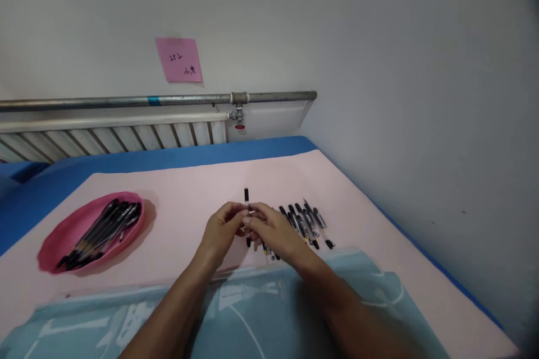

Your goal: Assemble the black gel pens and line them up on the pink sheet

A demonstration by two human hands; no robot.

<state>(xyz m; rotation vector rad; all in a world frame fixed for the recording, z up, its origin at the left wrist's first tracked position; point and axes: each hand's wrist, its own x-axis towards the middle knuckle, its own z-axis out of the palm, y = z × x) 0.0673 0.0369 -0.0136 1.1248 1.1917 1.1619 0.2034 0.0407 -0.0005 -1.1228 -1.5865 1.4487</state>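
Both hands meet over the worktop, left hand and right hand pinching a black pen between them, its long axis running toward the far edge. Loose pens lie just beside the right hand; a pink tray of pens sits near the left edge

- The pen pinched between the left hand and the right hand looks like plastic, with a glossy black cap.
- The loose pens just right of the hands are black and clear plastic with a slight shine.
- The tray well left of the hands is smooth pink plastic, faintly glossy.
- The sheet under the hands is pink, smooth and matt.
- The cloth nearer than the hands, under the forearms, is soft, matt, pale blue fabric.
- The pipe far beyond the hands is bare grey metal with a dull sheen.
- The note above the pipe is matt pink paper.
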